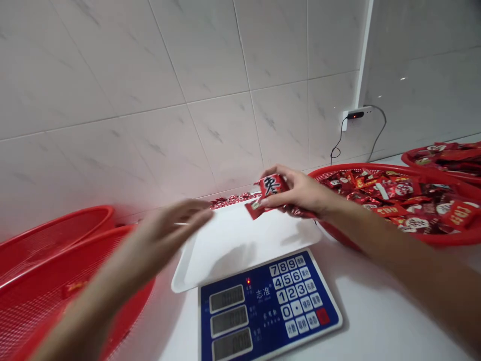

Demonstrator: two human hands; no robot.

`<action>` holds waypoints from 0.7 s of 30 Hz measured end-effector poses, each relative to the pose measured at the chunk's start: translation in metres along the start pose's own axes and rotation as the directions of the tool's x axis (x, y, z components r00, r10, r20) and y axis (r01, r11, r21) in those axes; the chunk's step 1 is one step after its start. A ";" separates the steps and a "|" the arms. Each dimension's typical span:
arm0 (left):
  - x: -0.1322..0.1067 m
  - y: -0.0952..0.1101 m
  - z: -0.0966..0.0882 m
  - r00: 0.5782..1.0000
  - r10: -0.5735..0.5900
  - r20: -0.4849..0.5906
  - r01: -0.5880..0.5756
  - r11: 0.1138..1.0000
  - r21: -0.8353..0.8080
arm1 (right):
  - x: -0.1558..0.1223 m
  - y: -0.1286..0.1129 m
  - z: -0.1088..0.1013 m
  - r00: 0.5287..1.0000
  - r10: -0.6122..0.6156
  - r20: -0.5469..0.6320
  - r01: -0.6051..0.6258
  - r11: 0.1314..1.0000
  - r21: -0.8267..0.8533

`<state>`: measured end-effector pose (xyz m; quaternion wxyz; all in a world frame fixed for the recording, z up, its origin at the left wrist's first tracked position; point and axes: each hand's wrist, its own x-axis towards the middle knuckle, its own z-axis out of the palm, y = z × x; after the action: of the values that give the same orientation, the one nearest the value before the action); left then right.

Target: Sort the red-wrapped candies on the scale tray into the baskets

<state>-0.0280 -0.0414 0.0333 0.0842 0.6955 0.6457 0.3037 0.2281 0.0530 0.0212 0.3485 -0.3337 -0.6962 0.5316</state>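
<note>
My right hand [293, 193] is closed around several small red wrapped snack packets [272, 185], one printed with a large black character. It holds them above the right side of the white scale tray [240, 243]. My left hand [180, 220], blurred by motion, hovers over the tray's left edge with fingers stretched and thumb apart, and nothing shows in it. Below the tray is the digital scale's blue panel [266, 306], with number keys and three small displays. No packets are visible on the tray.
At right, a red basket [376, 168] is heaped with red packets, with another filled basket [408, 155] behind it. Red baskets [108, 215] stand at left. More red packets [235, 199] lie behind the tray by the tiled wall [221, 130]. A power strip [347, 120] with cords hangs there.
</note>
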 end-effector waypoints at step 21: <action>0.031 -0.001 0.033 0.997 -0.053 0.063 0.040 0.978 0.203 | 0.017 0.036 0.003 0.999 0.014 0.035 -0.005 0.969 -0.249</action>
<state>-0.0115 -0.0025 0.0160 0.0426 0.6951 0.6860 0.2108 0.2197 0.0734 -0.0123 0.2888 -0.3684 -0.7619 0.4477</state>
